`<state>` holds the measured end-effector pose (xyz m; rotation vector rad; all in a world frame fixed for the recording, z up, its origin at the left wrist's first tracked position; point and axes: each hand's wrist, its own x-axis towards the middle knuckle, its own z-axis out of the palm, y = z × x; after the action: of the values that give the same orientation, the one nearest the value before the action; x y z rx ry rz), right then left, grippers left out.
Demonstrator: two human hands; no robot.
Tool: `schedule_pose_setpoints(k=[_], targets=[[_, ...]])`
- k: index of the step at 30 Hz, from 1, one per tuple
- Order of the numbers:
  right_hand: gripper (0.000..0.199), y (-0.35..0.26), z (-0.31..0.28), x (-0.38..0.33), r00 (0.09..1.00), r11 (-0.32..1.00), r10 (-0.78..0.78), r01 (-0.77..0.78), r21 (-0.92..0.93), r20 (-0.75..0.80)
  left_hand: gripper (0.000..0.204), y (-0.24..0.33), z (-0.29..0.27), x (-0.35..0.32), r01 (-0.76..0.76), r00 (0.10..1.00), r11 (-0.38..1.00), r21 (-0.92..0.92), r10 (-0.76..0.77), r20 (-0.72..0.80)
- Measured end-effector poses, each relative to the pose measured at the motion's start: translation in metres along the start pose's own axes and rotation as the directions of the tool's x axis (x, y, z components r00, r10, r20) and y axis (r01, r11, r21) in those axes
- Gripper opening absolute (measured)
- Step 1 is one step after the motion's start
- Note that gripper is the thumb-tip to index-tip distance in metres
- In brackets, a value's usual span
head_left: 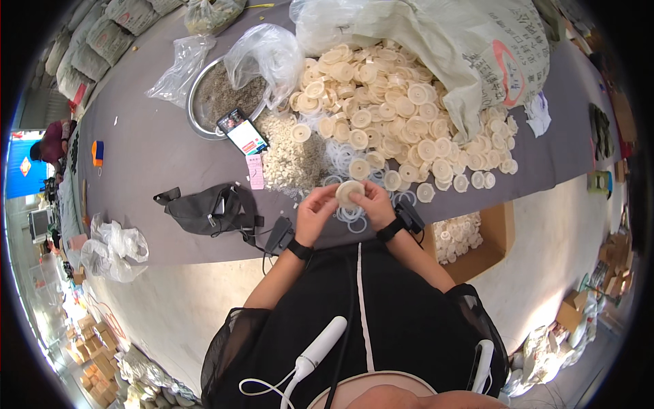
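A round cream plastic disc (349,193) is held up between both hands at the table's near edge. My left hand (317,208) pinches its left side, and my right hand (375,205) grips its right side with thumb and fingers. Below and behind the hands lie clear rubber-like rings (351,217). A large heap of similar cream discs (388,102) spreads beyond my right hand. Ahead of my left hand is a pile of small cream pieces (289,160). Each wrist wears a black strap with a small device.
A metal bowl (195,112) of small brownish parts stands at the far left, with a phone (242,131) against its rim. A black bag (211,210) lies left. A large woven sack (497,51) lies behind the discs. Below the table's right edge, a cardboard box (501,235) holds whitish parts.
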<state>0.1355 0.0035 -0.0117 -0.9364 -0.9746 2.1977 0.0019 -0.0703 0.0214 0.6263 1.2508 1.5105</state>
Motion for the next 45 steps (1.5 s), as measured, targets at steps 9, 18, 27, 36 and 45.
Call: schedule_pose_setpoints(k=[9, 18, 27, 36, 45], targets=[[0.021, -0.004, -0.003, 0.011, 0.981, 0.893, 0.192, -0.174, 0.416, -0.002, 0.005, -0.135, -0.178, 0.01, 0.114, 0.831, 0.793, 0.599, 0.254, -0.495], [0.022, 0.013, -0.004, 0.013, 0.995, 0.99, 0.087, -0.081, 0.118, -0.04, 0.009, -0.101, -0.138, 0.028, 0.273, 0.95, 0.176, 0.946, 0.108, -0.294], [0.016, 0.016, 0.002, 0.006, 1.0, 0.989, -0.029, 0.03, -0.146, 0.009, 0.014, -0.119, -0.136, 0.01, 0.135, 0.948, 0.355, 0.925, 0.225, -0.224], [0.017, -0.01, 0.021, 0.001, 0.92, 0.66, -0.264, 0.392, -0.641, 0.291, 0.011, 0.013, -0.047, 0.017, 0.198, 0.955, 0.978, 0.067, -0.208, 0.21], [0.021, -0.018, 0.019, -0.005, 0.926, 0.851, -0.228, 0.34, -0.4, 0.301, 0.013, 0.027, -0.042, 0.01, 0.222, 0.923, 0.975, -0.026, -0.201, 0.329]])
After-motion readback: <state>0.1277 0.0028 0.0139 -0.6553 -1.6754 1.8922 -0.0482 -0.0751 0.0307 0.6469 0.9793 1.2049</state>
